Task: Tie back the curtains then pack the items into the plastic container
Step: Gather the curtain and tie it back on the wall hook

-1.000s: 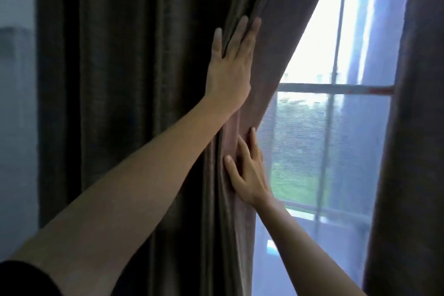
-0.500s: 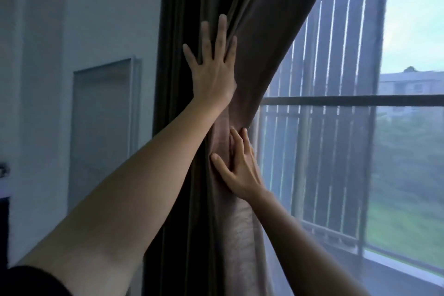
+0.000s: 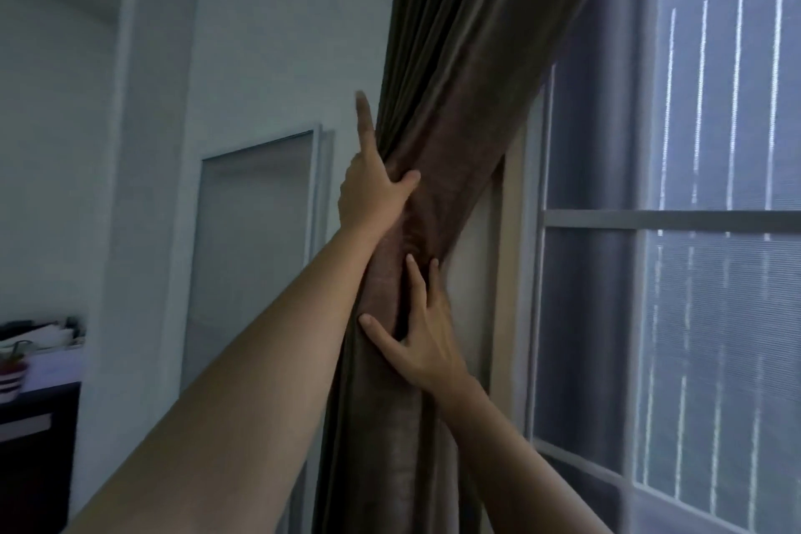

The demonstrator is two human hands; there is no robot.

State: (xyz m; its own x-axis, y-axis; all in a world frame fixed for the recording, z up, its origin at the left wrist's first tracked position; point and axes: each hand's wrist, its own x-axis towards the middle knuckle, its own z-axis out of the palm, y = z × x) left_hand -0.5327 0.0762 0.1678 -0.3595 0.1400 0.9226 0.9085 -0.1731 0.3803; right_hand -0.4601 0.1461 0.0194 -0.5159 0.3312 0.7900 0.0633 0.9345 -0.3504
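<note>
Nearest the camera, two bare forearms reach up and forward toward the gathered curtain (image 3: 437, 195), a dark brown drape bunched into a thick rope that hangs beside the window frame (image 3: 537, 230).

The right hand (image 3: 427, 343) lies low on the bundle with its fingers spread and flat against the folds, thumb pointing out to the curtain's wall side; it presses the cloth and is not closed around it. Above it, the left hand (image 3: 375, 195) has the bundle in a part-closed hold: the thumb hooks across the front of the cloth, while the forefinger points straight up along the curtain's wall-side edge. The other fingers are hidden behind the fabric, so how far they wrap cannot be told.

The step in hand looks like gathering the drape into one tight bunch before a tie goes round it. To do that well, I would judge the left hand should close fully around the waist of the bundle, the right should sweep the loose lower folds in toward it, and the bunch should be kept against the wall side so no pleat slips back over the glass. No tie-back or hook can be seen.

Farther off, on the wall side of the curtain, stand a pale panelled door (image 3: 255, 238) and a dark desk (image 3: 39, 438) with clutter on it. The plastic container is not in view. No writing or brand can be read anywhere.
</note>
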